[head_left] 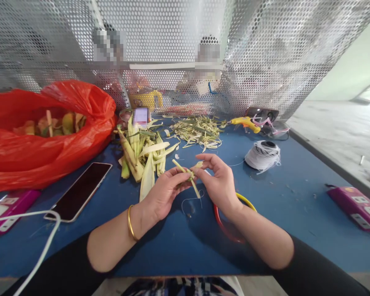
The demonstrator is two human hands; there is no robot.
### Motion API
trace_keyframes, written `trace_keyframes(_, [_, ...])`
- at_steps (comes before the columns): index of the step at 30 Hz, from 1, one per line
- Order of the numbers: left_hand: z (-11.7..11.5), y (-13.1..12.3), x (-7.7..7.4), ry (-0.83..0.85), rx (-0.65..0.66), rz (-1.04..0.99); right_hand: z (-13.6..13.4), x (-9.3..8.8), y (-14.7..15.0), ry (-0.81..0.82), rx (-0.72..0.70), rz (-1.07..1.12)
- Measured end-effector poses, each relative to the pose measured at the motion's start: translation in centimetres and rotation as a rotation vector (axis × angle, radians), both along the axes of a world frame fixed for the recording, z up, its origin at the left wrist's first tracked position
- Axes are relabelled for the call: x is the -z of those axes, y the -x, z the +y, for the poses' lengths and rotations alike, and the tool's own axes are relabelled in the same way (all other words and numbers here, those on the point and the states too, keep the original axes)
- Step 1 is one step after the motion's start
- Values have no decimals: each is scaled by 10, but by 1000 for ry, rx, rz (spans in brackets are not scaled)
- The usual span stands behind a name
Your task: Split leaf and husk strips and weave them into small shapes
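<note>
A thin leaf strip (181, 167) is pinched between the left hand (165, 192) and right hand (219, 183), both closed on it just above the counter (296, 197), near its front. It is judged light, bendable and easily split, best gripped by fingertips near its ends. Open room lies rightward; the leaf pile (142, 156) and phone (80, 190) crowd the left.

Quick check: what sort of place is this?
Likely a shared craft workbench: a perforated metal divider backs the blue table, with a glue gun, thread spool and cut leaf strips. The left hand and right hand pinch a strip.
</note>
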State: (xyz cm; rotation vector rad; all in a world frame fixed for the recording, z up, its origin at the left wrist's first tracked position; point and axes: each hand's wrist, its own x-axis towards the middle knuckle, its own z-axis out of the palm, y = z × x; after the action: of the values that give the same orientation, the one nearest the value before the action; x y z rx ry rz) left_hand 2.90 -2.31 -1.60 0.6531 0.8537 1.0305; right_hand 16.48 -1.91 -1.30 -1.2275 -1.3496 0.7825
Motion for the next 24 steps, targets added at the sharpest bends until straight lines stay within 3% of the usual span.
trace_keyframes(5, [2, 0, -2, -2, -26, 73, 0, 0, 0, 32, -31, -2])
trace_keyframes(14, [5, 6, -2, -19, 157, 130, -2, -4, 2, 44, -66, 126])
trace_keyframes(20, [4, 5, -6, -79, 137, 196, -3, -4, 3, 73, -72, 207])
trace_keyframes(24, [4, 5, -6, -103, 80, 261, 1, -5, -1, 38, -100, 115])
